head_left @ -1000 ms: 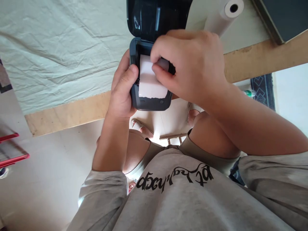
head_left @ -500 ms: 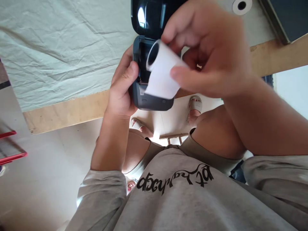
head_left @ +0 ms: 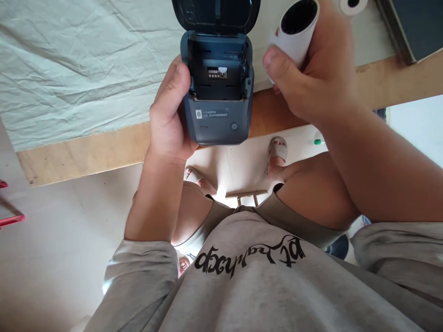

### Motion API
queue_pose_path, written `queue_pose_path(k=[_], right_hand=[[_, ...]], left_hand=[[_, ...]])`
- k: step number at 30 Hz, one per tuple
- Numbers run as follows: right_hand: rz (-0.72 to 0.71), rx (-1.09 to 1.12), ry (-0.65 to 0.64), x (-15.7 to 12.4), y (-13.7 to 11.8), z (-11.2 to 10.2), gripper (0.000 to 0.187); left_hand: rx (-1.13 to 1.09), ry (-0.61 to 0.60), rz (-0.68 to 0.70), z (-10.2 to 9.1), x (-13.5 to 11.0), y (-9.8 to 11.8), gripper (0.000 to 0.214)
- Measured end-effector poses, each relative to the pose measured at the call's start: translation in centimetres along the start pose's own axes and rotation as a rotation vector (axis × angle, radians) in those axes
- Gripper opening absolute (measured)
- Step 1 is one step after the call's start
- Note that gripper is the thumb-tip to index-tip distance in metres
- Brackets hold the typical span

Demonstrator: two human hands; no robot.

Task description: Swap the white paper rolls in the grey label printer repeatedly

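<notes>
My left hand (head_left: 171,110) is closed around the left side of a small dark blue label printer (head_left: 221,127), its thumb along the edge. The printer's glossy black lid (head_left: 216,16) is flipped up, so the bay inside shows with a small printed sticker in it. A power button and a Bluetooth label are on the front face. To the right of the printer, my right hand (head_left: 311,78) grips a white paper roll (head_left: 297,46), tilted with its dark hollow core facing up. The roll is apart from the printer.
A pale green cloth (head_left: 86,69) covers the table, whose wooden edge (head_left: 86,147) runs along the front. Another white roll (head_left: 353,4) lies at the top right, near a dark flat panel (head_left: 415,27). Below are my legs and a wooden stool bar (head_left: 245,194).
My right hand has carried the paper roll away from above the printer, up and to the right, turning it upright. The printer has shifted slightly left and up, and its bay is now uncovered.
</notes>
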State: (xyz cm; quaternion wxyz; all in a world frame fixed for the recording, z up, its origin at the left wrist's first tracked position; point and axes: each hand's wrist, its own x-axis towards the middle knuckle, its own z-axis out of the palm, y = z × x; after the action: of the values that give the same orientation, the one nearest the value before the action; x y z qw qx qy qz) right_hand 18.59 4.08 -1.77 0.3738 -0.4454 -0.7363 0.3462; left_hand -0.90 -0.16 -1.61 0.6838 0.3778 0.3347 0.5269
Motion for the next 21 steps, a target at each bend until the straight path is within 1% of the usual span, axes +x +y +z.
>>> queue_pose_path(k=[2, 3, 4, 7, 9, 13, 15, 17, 18, 21], right_hand=[[-0.159, -0.294, 0.068, 0.1, 0.2, -0.1, 0.028], [-0.204, -0.394, 0.088, 0.1, 0.3, -0.1, 0.027], [-0.194, -0.442, 0.050, 0.2, 0.3, -0.1, 0.025], [-0.075, -0.495, -0.072, 0.1, 0.2, -0.3, 0.027], [-0.042, -0.509, -0.097, -0.1, 0.0, -0.4, 0.032], [-0.125, -0.452, -0.084, -0.5, -0.8, -0.6, 0.047], [-0.185, -0.446, -0.063, -0.7, -1.3, -1.0, 0.048], [-0.237, -0.456, 0.012, -1.1, -1.4, -1.6, 0.043], [-0.257, -0.441, 0.083, -1.2, -1.3, -2.0, 0.039], [-0.294, -0.326, 0.379, -1.4, 0.0, -3.7, 0.030]], left_hand=[[0.010, -0.008, 0.010, -0.2, 0.1, -0.2, 0.023], [0.012, -0.015, 0.014, -0.3, 0.2, -0.2, 0.022], [0.011, -0.024, 0.017, -0.3, 0.2, -0.3, 0.022], [0.006, -0.027, 0.035, -0.3, 0.1, -0.5, 0.023], [0.014, -0.017, 0.031, -0.3, 0.1, -0.4, 0.022], [0.028, -0.033, 0.023, -0.5, 0.0, -0.2, 0.024], [0.034, -0.045, 0.028, -0.6, 0.0, -0.2, 0.025], [0.038, -0.031, 0.016, -0.6, 0.0, -0.2, 0.024], [0.035, -0.010, 0.006, -0.5, 0.0, -0.2, 0.023], [0.037, 0.050, -0.002, -0.2, -0.1, -0.1, 0.019]])
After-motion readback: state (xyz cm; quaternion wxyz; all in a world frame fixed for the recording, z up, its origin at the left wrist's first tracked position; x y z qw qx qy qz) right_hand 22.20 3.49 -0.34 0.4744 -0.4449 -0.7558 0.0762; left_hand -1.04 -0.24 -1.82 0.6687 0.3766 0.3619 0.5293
